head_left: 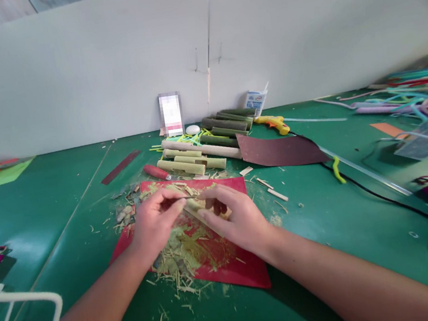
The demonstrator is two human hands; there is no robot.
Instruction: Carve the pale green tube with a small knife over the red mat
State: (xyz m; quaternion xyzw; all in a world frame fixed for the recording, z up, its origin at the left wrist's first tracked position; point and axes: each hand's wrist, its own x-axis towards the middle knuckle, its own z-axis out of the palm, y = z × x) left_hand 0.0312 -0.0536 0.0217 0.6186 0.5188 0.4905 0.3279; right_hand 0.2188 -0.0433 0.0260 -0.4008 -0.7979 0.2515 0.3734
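My left hand (pixel 154 219) is closed in a pinch on a thin dark strip (pixel 188 197), seen edge-on; its kind is unclear. The strip lies close against a pale bamboo tube (pixel 207 222), which my right hand (pixel 236 217) grips with bent fingers. Both hands are over a red mat (pixel 249 270) strewn with bamboo shavings (pixel 182 250). Just beyond the mat, a tool with a red handle (pixel 155 172) lies beside several peeled bamboo tubes (pixel 181 167).
Green bamboo pieces (pixel 228 122) lie near the white partition (pixel 85 67), where a phone (pixel 171 113) leans. A brown sandpaper sheet (pixel 280 150), a yellow glue gun (pixel 276 124) and its black cord (pixel 382 200) are on the right. A white frame (pixel 55 310) stands lower left.
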